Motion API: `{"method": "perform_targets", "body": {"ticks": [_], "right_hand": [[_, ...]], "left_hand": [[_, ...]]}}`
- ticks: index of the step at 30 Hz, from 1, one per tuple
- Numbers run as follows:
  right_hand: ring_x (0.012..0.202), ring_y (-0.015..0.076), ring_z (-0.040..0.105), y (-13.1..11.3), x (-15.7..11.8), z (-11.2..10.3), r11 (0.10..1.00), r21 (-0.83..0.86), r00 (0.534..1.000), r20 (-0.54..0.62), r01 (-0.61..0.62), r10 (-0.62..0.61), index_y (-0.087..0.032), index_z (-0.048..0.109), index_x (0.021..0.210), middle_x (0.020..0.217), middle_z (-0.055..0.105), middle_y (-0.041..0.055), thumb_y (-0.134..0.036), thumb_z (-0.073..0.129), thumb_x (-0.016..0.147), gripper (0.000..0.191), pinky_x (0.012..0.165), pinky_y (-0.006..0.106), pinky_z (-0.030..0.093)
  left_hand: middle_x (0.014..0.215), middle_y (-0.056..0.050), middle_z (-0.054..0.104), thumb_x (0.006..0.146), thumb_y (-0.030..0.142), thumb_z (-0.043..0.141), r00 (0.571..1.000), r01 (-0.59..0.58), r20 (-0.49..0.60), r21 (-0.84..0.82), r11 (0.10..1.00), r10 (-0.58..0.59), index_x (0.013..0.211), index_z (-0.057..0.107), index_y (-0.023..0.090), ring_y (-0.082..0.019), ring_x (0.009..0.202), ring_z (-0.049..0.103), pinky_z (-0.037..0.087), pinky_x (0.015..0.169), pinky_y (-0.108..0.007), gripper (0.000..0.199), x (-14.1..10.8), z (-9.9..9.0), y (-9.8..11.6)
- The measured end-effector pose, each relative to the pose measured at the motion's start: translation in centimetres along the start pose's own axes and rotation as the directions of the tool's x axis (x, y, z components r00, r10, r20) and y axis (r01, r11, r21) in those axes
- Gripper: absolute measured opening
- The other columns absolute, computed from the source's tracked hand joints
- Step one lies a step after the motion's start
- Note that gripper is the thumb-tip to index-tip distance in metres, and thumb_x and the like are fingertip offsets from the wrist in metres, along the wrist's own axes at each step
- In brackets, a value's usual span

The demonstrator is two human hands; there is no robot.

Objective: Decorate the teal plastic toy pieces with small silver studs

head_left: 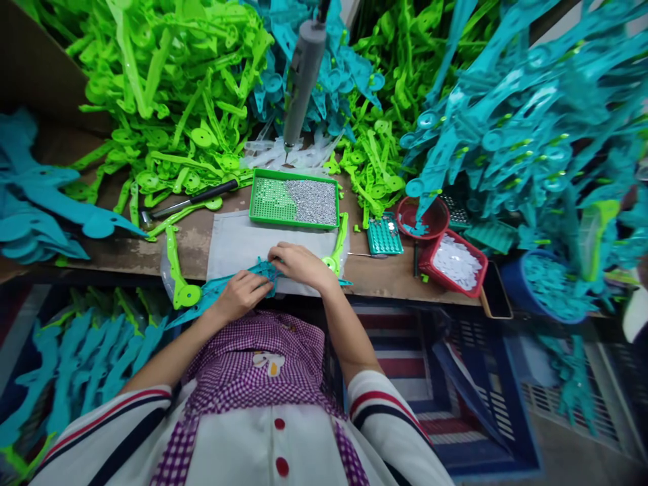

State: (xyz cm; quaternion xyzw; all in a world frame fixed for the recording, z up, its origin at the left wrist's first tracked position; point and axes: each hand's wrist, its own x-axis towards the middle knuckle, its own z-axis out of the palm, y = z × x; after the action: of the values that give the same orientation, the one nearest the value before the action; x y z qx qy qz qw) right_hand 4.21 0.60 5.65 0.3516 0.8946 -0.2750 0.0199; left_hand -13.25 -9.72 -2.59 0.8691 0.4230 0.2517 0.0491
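Observation:
A long teal plastic part (211, 289) lies across the front edge of the grey mat (227, 236). My left hand (244, 293) is closed on the part near its middle, fingers pressed on top. Close beside it, my right hand (293, 262) has its fingertips pinched at the part's centre; whether a small piece is between them is hidden. A green tray (294, 223) of small silver pieces stands just beyond my hands. Lime green parts (175, 266) lie left and right of the mat.
A grey screwdriver (304, 74) hangs above the tray. A hammer (195, 200) lies at left. Red bowls (422, 226), a red container (478, 287), a phone (496, 293) and a blue bucket (514, 280) line the right. Green and teal piles rise behind.

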Motion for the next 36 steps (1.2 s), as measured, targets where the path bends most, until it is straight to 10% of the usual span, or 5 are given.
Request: {"method": "perform_targets", "body": {"ticks": [11,18,27,31,36], "right_hand": [[0.068,0.0100,0.058,0.9,5.6,0.9,0.930,0.317,0.930,0.251,0.185,-0.270,-0.016,0.073,0.078,0.075,0.071,0.0004,-0.012,0.062,0.082,0.013,0.068,0.023,0.042],[0.080,0.0130,0.058,2.3,3.6,0.5,0.882,0.454,0.989,-0.127,0.127,-0.077,-0.014,0.071,0.091,0.085,0.067,0.0043,-0.032,0.052,0.094,0.027,0.074,0.026,0.044],[0.081,0.0179,0.061,-0.1,-3.4,7.0,0.966,0.240,0.839,-0.541,0.092,0.055,-0.017,0.064,0.105,0.090,0.069,0.0071,-0.053,0.053,0.091,0.040,0.074,0.031,0.044],[0.088,0.0203,0.062,-1.5,-3.0,9.6,0.998,0.004,0.869,-0.492,0.069,-0.058,-0.018,0.064,0.110,0.096,0.071,0.0095,-0.043,0.050,0.095,0.032,0.078,0.033,0.042],[0.081,0.0179,0.063,-0.6,-2.9,8.8,0.972,0.234,0.810,-0.566,-0.020,0.153,-0.019,0.067,0.097,0.088,0.070,0.0072,-0.035,0.043,0.099,0.029,0.078,0.031,0.045]], "left_hand": [[0.113,-0.011,0.070,0.096,0.011,0.042,0.991,-0.129,0.029,0.091,0.987,0.127,0.100,0.067,0.017,-0.021,0.105,0.065,0.051,0.092,-0.039,0.027,1.4,0.2,0.5],[0.093,-0.009,0.071,0.094,0.018,0.050,0.950,0.202,0.238,0.015,0.979,-0.200,0.093,0.069,0.016,-0.020,0.079,0.067,0.052,0.069,-0.031,0.020,4.2,-1.5,0.4],[0.061,0.000,0.065,0.075,0.041,0.071,0.620,0.753,0.454,-0.574,0.322,-0.640,0.074,0.065,0.016,-0.014,0.051,0.061,0.047,0.053,-0.024,0.026,6.4,-0.9,-2.7],[0.053,0.003,0.059,0.068,0.042,0.075,0.581,0.747,0.460,-0.629,0.215,-0.672,0.070,0.062,0.015,-0.011,0.048,0.054,0.042,0.049,-0.021,0.030,6.2,-0.4,-2.7],[0.065,0.000,0.062,0.067,0.050,0.076,0.595,0.678,0.435,-0.723,0.133,-0.675,0.071,0.061,0.016,-0.012,0.058,0.060,0.050,0.054,-0.024,0.038,5.3,-0.3,-2.4]]}}
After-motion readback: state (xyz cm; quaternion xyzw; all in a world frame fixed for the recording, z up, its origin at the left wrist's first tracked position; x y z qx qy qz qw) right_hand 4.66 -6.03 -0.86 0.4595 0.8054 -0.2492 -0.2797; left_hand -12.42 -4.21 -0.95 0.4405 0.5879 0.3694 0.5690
